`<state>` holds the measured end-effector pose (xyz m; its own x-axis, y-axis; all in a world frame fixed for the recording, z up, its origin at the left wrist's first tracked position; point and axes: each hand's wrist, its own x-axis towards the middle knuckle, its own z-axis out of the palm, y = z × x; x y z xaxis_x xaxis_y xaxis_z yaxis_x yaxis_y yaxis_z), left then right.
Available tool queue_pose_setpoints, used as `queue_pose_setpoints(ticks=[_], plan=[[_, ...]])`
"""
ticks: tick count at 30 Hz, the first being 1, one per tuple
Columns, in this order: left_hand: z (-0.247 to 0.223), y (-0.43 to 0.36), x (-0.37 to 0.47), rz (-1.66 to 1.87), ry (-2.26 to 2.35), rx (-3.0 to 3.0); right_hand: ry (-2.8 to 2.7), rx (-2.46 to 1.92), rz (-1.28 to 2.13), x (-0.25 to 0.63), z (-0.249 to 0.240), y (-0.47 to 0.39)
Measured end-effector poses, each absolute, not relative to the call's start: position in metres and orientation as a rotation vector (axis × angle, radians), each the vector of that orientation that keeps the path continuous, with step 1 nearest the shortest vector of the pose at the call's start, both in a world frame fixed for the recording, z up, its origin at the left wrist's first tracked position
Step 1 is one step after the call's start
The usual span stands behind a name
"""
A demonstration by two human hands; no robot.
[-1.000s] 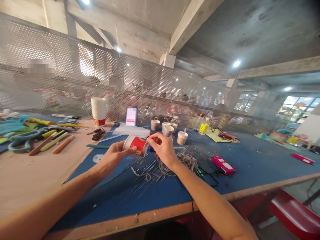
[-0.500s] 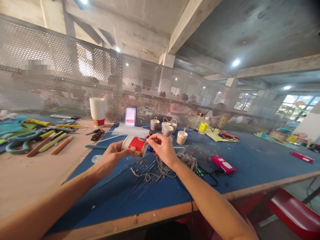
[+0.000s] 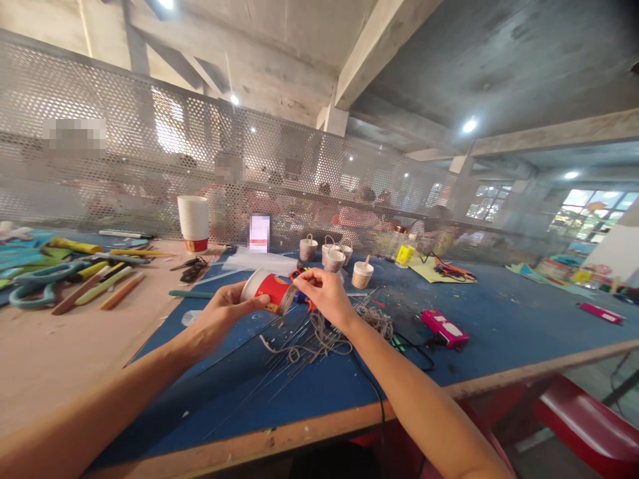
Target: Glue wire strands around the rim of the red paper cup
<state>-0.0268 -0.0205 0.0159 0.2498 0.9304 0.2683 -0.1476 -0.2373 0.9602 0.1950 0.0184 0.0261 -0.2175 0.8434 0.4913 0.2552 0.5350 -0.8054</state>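
On the pale left part of the surface (image 3: pixel 44 359), teal-handled scissors (image 3: pixel 52 291) lie beside a brown stick (image 3: pixel 80 289) and an orange stick (image 3: pixel 121 293). A lit phone (image 3: pixel 259 233) stands upright before a perforated metal screen (image 3: pixel 120 120), with a yellow-labelled bottle (image 3: pixel 405 254) farther right, near a sheet of yellowish paper (image 3: pixel 423 271). Below the surface's right edge is a red seat (image 3: pixel 584 419); windows (image 3: pixel 594 206) show beyond.

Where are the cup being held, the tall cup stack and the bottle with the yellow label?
Held cup (image 3: pixel 273 287), head view: on its red side.
Tall cup stack (image 3: pixel 194 221), head view: on its white middle.
Bottle (image 3: pixel 405 253), head view: on its yellow label.
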Motion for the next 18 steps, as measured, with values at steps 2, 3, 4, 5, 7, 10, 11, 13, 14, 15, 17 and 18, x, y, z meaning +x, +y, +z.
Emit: queue_pose_setpoints(ticks=[2, 3, 4, 5, 7, 10, 11, 13, 14, 15, 17, 18], plan=[[0.0165, -0.0209, -0.0268, 1.243, 0.796, 1.428, -1.734, -0.930, 0.750, 0.1960, 0.0251, 0.0212], [0.0166, -0.0210, -0.0268, 1.245, 0.805, 1.431, -1.729, -0.932, 0.771, 0.1965, 0.0248, 0.0223], [0.0168, -0.0211, -0.0268, 1.245, 0.814, 1.432, -1.725, -0.932, 0.791, 0.1968, 0.0247, 0.0232], [0.0169, -0.0211, -0.0267, 1.244, 0.817, 1.431, -1.723, -0.933, 0.809, 0.1970, 0.0247, 0.0239], [0.0170, -0.0211, -0.0267, 1.234, 0.801, 1.431, -1.720, -0.933, 0.839, 0.1970, 0.0247, 0.0250], [0.0166, -0.0206, -0.0269, 1.221, 0.768, 1.434, -1.707, -0.933, 0.875, 0.1968, 0.0243, 0.0260], [0.0162, -0.0202, -0.0269, 1.223, 0.764, 1.435, -1.701, -0.935, 0.888, 0.1968, 0.0241, 0.0262], [0.0156, -0.0196, -0.0268, 1.234, 0.763, 1.431, -1.693, -0.939, 0.917, 0.1970, 0.0238, 0.0266], [0.0153, -0.0195, -0.0267, 1.237, 0.763, 1.429, -1.689, -0.942, 0.928, 0.1972, 0.0237, 0.0267], [0.0153, -0.0196, -0.0265, 1.238, 0.763, 1.425, -1.687, -0.947, 0.939, 0.1975, 0.0237, 0.0268], [0.0157, -0.0203, -0.0261, 1.233, 0.762, 1.421, -1.678, -0.957, 0.957, 0.1982, 0.0240, 0.0269], [0.0162, -0.0209, -0.0259, 1.227, 0.760, 1.421, -1.670, -0.961, 0.968, 0.1985, 0.0242, 0.0269]])
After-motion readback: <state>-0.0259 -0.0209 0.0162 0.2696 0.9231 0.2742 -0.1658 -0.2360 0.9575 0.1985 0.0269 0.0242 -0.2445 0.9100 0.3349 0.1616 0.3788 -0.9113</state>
